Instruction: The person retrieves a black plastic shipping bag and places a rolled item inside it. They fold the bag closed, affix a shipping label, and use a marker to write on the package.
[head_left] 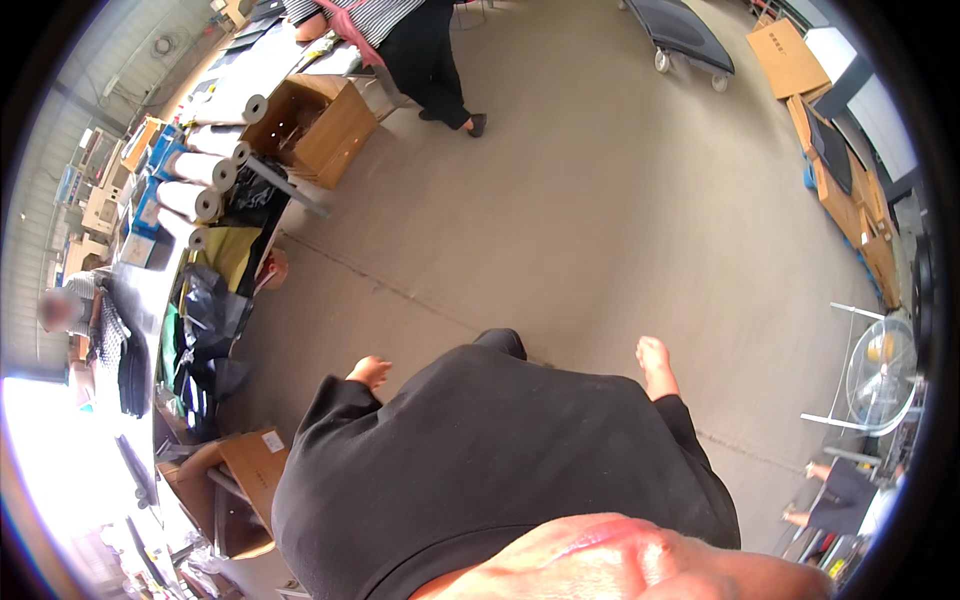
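Note:
My left hand (371, 372) hangs out from the black sleeve beside my body, on the side nearer the long workbench. Its fingers are loosely bent, and I see nothing in them. On the other side, my right hand (655, 358) extends forward over the grey floor, the fingers slack and no object showing in it. Both hands are small in view and touch nothing. My black top (500, 450) fills the lower middle, and one dark shoe (502, 343) pokes out ahead of it.
Along the left runs a workbench with white rolls (205, 170), dark bags (210, 310) and cardboard boxes (335, 130) at its side. A person (425, 60) stands far ahead. A black cart (685, 38), stacked cardboard (850, 200) and a standing fan (880, 365) line the right.

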